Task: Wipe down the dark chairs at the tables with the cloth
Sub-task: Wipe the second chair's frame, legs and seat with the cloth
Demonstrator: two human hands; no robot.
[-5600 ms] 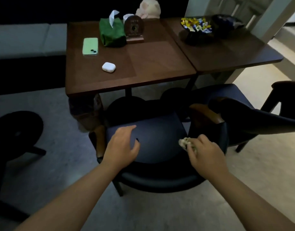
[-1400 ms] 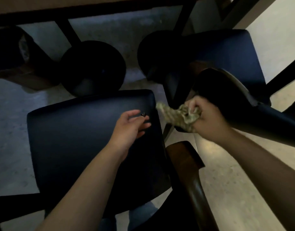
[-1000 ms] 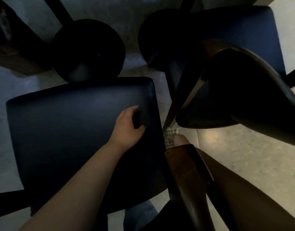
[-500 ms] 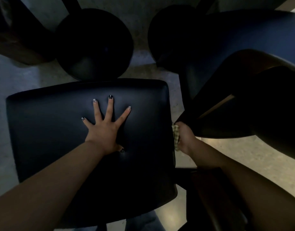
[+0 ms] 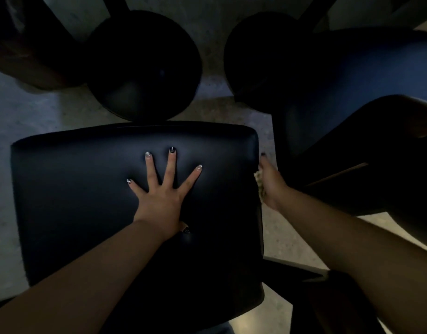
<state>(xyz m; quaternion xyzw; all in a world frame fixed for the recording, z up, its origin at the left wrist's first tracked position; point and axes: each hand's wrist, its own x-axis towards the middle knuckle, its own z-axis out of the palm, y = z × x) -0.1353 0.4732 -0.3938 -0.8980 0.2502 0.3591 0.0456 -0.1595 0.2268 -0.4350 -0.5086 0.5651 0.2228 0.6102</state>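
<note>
I see the dark chair seat [image 5: 87, 201] filling most of the view under my left hand [image 5: 161, 198], which lies flat on it, fingers spread. My right hand [image 5: 271, 186] sits at the seat's right edge, pressing the cloth [image 5: 260, 182] there; only a pale sliver shows, and its grip is hidden.

One camera on my head, looking almost straight down, close over the dark chair seat [image 5: 87, 201], floor [image 5: 26, 112] showing beyond its far edge
</note>
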